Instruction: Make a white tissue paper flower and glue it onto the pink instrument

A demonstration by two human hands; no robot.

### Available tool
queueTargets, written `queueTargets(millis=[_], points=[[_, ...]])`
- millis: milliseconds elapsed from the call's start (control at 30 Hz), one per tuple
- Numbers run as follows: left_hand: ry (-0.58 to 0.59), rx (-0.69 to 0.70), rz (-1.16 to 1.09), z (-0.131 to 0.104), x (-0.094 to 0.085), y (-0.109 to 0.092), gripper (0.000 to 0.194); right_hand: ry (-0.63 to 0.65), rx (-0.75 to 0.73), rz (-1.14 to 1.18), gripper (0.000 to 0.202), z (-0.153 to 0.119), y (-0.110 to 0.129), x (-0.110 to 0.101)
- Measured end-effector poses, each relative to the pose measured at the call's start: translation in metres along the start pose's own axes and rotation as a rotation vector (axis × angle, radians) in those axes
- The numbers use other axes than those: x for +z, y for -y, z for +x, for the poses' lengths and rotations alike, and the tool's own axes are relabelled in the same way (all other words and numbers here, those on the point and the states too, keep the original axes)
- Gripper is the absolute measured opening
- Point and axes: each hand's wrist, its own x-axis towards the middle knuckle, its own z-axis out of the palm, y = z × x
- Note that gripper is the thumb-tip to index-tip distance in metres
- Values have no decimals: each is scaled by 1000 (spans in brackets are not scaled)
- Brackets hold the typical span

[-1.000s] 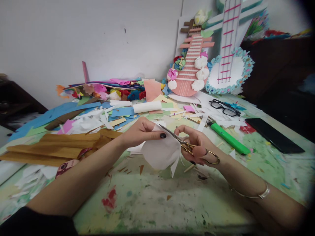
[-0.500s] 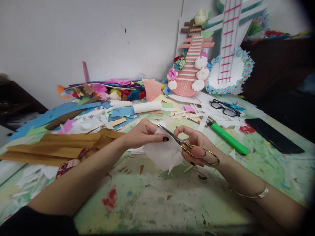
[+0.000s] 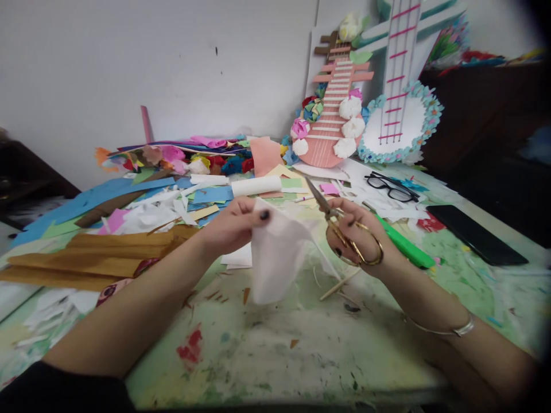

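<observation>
My left hand point(image 3: 235, 225) pinches a thin white sheet of paper point(image 3: 278, 258) by its upper left corner. The sheet hangs down over the table and is slightly blurred. To its right, my right hand point(image 3: 357, 229) is closed on gold-handled scissors point(image 3: 331, 213), whose blades point up and to the left. The blades stand apart from the sheet and look closed. A narrow white strip slants down from the sheet's right edge below the scissors; whether it is still joined is unclear. Beneath my right hand a thin wooden stick point(image 3: 340, 285) lies on the table.
Folded brown paper point(image 3: 99, 255), white scraps point(image 3: 157, 212) and a white paper roll point(image 3: 257, 186) cover the left and middle. A green cutter point(image 3: 407, 244), black glasses point(image 3: 392, 187) and a phone point(image 3: 476, 234) lie right. Paper-flowered instrument models point(image 3: 329, 135) lean on the wall.
The scissors have moved off the paper, up and to the right, and their blades have swung upward. My left hand has drawn the sheet slightly left, and a strip now slants at its right.
</observation>
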Motion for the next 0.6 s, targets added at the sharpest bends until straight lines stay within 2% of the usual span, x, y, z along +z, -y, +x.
queueTargets(millis=[67, 167, 233, 300, 400, 500, 533, 600], points=[[-82, -5, 41, 2, -9, 4, 53, -157, 57, -136, 42, 6, 0, -7], [-47, -138, 271, 8, -27, 17, 39, -268, 228, -499, 34, 14, -5, -20], [21, -223, 529, 14, -39, 28, 36, -261, 310, -892, 27, 17, -10, -27], [20, -219, 688, 19, -46, 39, 39, -230, 330, -1199, 22, 19, -15, -32], [4, -160, 842, 26, -49, 49, 39, -220, 327, -1349, 26, 19, -21, -35], [-8, -127, 908, 29, -47, 51, 20, -237, 344, -1437, 32, 19, -23, -36], [-1, -120, 911, 28, -47, 50, 29, -243, 351, -1461, 33, 18, -23, -37], [60, -79, 895, 26, -48, 49, 61, -253, 360, -1503, 33, 18, -23, -40]])
